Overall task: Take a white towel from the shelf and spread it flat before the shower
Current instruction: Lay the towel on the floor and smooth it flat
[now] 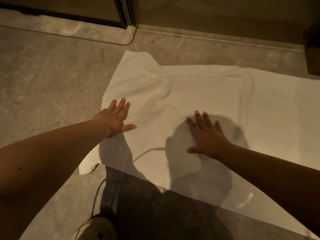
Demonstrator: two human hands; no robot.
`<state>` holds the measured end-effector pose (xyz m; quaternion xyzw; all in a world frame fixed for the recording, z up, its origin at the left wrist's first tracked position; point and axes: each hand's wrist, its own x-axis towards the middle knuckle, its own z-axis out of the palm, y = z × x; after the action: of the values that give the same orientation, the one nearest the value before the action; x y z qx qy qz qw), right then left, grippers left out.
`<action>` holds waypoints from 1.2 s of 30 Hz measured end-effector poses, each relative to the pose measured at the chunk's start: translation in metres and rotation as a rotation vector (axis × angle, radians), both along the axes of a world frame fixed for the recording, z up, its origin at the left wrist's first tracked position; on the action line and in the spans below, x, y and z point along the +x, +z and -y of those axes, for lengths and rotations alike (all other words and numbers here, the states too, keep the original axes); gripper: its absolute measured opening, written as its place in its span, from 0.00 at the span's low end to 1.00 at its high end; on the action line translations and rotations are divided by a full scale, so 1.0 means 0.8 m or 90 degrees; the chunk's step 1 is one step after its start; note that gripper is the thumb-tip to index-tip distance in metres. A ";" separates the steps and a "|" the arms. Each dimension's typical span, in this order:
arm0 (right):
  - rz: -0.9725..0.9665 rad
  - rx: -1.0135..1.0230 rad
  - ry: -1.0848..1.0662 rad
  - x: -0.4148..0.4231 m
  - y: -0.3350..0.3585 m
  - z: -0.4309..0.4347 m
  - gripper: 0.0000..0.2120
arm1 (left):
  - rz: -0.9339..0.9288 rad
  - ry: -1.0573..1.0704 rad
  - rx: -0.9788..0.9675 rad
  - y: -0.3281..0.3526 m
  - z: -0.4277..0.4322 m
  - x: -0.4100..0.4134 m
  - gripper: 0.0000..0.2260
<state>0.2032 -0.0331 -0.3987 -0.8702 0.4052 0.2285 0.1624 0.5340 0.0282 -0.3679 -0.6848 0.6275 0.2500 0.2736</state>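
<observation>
A white towel (199, 94) lies on the stone floor, mostly unfolded, with wrinkles across its middle and a flap turned over at its far left corner. My left hand (115, 118) rests palm down on the towel's left edge, fingers spread. My right hand (206, 135) presses flat on the towel near its middle, fingers apart, inside a dark shadow. Neither hand holds anything.
The glass shower door's edge and dark frame (125, 18) stand just beyond the towel, with a raised floor strip (225, 38) along the far side. My dark trouser leg (147, 205) and shoe (97, 227) are at the bottom. A dark object (313, 54) stands at right.
</observation>
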 end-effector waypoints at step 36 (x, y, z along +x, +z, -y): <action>0.205 -0.126 -0.100 0.045 0.033 0.093 0.40 | -0.069 0.007 -0.214 -0.007 0.083 -0.019 0.44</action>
<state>0.2394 -0.1079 -0.3723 -0.8729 0.4611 0.0321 0.1563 0.5184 -0.0380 -0.3735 -0.7098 0.6705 0.1796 0.1197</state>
